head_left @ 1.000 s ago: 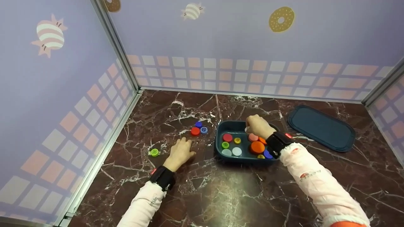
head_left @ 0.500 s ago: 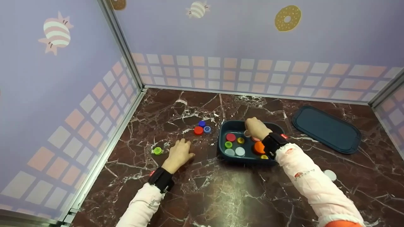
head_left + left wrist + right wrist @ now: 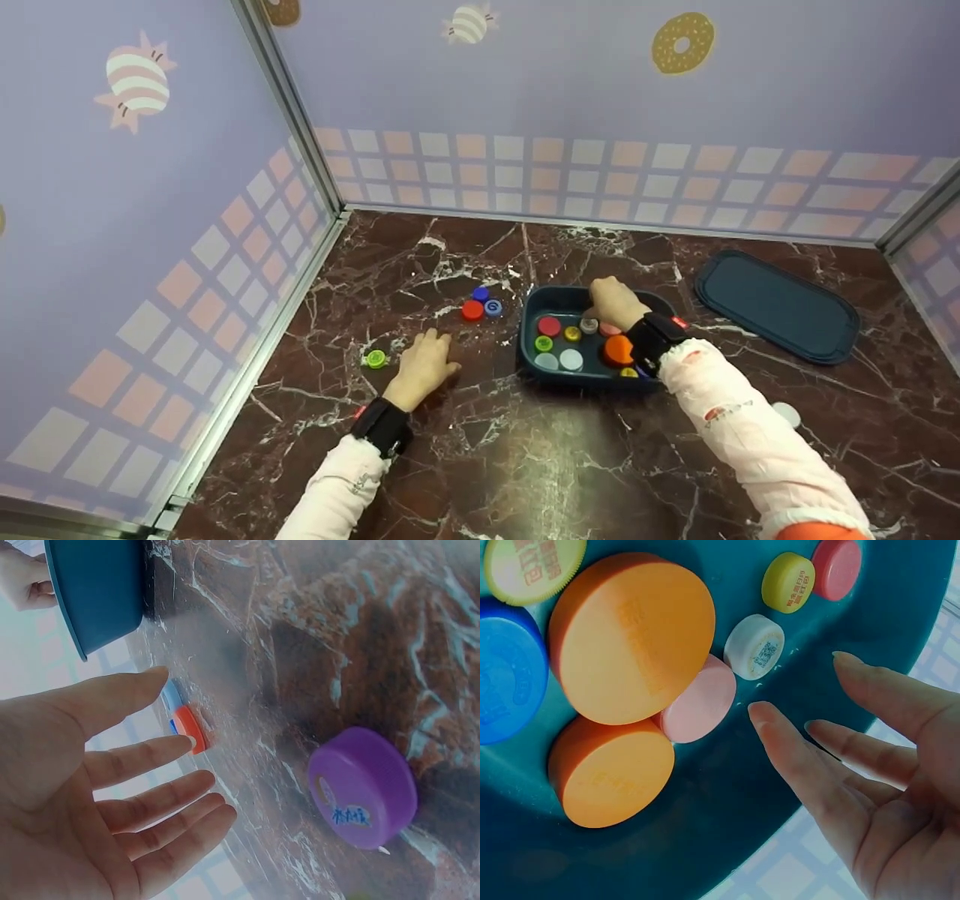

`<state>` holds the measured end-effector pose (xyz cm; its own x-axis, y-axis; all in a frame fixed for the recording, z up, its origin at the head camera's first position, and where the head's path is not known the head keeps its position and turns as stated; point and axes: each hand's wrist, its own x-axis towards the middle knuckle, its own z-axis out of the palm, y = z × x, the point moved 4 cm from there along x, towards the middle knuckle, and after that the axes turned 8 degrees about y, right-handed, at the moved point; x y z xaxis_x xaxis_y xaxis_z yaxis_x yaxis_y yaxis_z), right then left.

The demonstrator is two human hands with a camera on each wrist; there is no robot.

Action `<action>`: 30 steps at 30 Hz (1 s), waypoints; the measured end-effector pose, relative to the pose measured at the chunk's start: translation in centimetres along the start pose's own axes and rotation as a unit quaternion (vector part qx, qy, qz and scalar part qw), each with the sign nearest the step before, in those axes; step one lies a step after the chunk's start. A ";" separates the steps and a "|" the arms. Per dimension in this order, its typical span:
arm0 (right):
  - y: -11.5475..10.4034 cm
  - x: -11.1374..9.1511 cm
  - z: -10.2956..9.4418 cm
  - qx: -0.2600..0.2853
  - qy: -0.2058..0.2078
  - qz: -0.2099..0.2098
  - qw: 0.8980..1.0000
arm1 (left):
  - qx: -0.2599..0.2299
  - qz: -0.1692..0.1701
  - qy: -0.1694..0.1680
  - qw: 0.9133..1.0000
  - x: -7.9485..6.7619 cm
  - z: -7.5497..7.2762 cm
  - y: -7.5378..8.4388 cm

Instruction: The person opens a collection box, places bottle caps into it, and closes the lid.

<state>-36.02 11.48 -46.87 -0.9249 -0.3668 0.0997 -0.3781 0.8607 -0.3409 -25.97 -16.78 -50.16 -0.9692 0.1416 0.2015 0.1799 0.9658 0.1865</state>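
White cap [image 3: 754, 646] lies near the right hand [image 3: 616, 303], fingers parted; left hand [image 3: 422, 366] spread palm-down.

Looks Like a Small Panelled Booth [image 3: 97, 217]

Has lilac panels [image 3: 555, 82] on three sides, printed with sweets [image 3: 139, 80], doughnuts [image 3: 664, 54] and squares [image 3: 545, 178] (pink and whitish), plus metal strips [image 3: 294, 112] at corners and a marble-patterned surface [image 3: 555, 480].

Smooth plastic caps [image 3: 634, 637], glossy tabletop [image 3: 540, 469]
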 end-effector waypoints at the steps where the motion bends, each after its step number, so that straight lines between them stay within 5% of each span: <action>1: 0.0 0.0 0.0 0.000 0.002 -0.004 1.000 | 0.001 -0.005 0.001 1.000 0.0 0.0 -0.2; 13: 0.2 -0.5 -1.0 0.002 -0.007 -0.012 1.000 | 0.022 -0.122 -0.013 0.992 0.2 -1.4 -4.4; 23: 0.9 -1.1 -2.7 -0.018 -0.007 0.003 1.000 | 0.044 -0.202 0.015 0.978 -1.1 -1.3 -7.3; 30: 1.8 -1.7 -4.3 -0.022 0.028 -0.006 0.999 | 0.036 -0.210 0.009 0.977 -1.4 -1.0 -8.1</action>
<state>-35.25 15.17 -43.60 -0.9203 -0.3588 0.1558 -0.3901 0.8716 -0.2970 -25.92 -25.05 -51.02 -0.9516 -0.2745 0.1381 -0.2470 0.9506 0.1881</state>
